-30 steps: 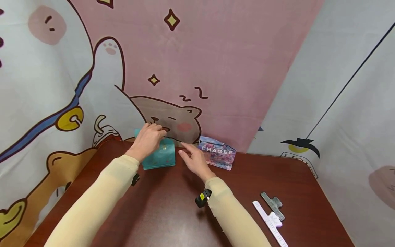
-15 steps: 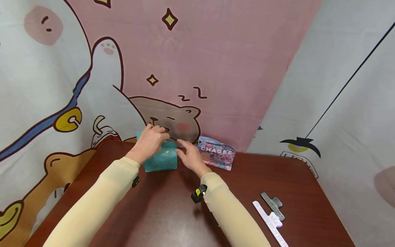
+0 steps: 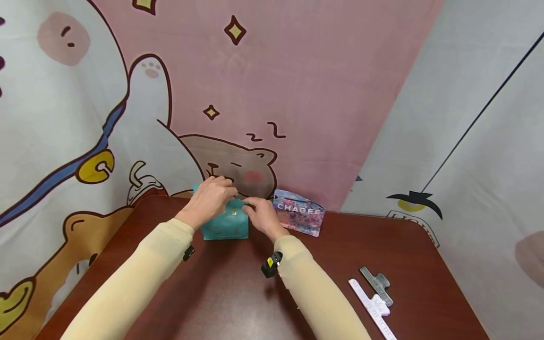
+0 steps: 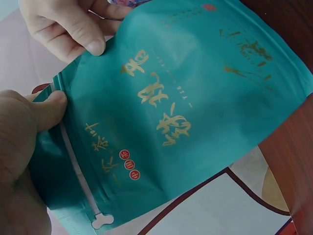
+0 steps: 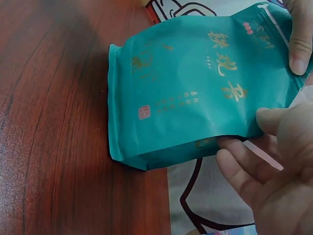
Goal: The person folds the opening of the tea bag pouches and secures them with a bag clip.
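Observation:
A teal tea pouch with gold characters and red marks stands at the back of the table. My left hand grips its top, thumb lying by the pale strip in the left wrist view. That strip ends in a small white tab. On the pouch's other side edge is my right hand. In the right wrist view, the right thumb presses the front face while the fingers reach behind the edge. The pouch's back is hidden.
A colourful CHAGEE packet leans at the back, right of the teal pouch. A grey clip and a white clip lie at the right of the brown table. A printed cloth hangs behind.
My right hand has moved left from beside the teal tea pouch and taken hold of its edge. My left hand and the pouch have shifted slightly right.

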`<state>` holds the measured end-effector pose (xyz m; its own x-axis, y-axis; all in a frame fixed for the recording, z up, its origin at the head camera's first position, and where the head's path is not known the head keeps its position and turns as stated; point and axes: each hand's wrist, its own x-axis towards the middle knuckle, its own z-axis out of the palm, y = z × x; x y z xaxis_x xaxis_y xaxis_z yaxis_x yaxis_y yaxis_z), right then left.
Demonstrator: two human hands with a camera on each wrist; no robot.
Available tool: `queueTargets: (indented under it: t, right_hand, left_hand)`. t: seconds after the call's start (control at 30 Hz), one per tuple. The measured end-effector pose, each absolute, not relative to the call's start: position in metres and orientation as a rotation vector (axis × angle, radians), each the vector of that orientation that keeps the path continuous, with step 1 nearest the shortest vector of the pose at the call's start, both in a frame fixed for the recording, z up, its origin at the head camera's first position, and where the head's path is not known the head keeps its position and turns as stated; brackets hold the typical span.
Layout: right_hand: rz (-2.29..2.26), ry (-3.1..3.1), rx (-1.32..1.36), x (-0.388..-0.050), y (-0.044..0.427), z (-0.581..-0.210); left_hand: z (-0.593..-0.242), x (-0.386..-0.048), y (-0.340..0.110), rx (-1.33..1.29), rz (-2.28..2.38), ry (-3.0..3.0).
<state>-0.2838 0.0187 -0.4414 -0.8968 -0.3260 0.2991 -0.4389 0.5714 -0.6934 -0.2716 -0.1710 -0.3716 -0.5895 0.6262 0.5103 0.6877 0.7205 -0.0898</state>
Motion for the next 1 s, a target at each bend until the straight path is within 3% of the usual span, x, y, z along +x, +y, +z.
queueTargets:
  t: [0.47,0.7,0.87,1.0]
  right_hand:
    - [1.021,-2.492,0.612,-0.280,0.012,-0.454]
    - [1.383,-2.571,0.619,-0.276,0.015,-0.452]
    - [1.690,-2.573,0.477,-0.278,0.016,-0.449]
    - [1.711,-2.580,0.450,-0.281,0.015,-0.448]
  left_hand:
    - [-0.372,-0.274,-0.170,-1.026,-0.158,-2.436]
    - [-0.374,-0.276,-0.171,-1.029,-0.198,-2.422]
    - [-0.374,-0.277,-0.172,-1.021,-0.209,-2.432]
    - [-0.375,-0.276,-0.172,-1.015,-0.221,-2.445]
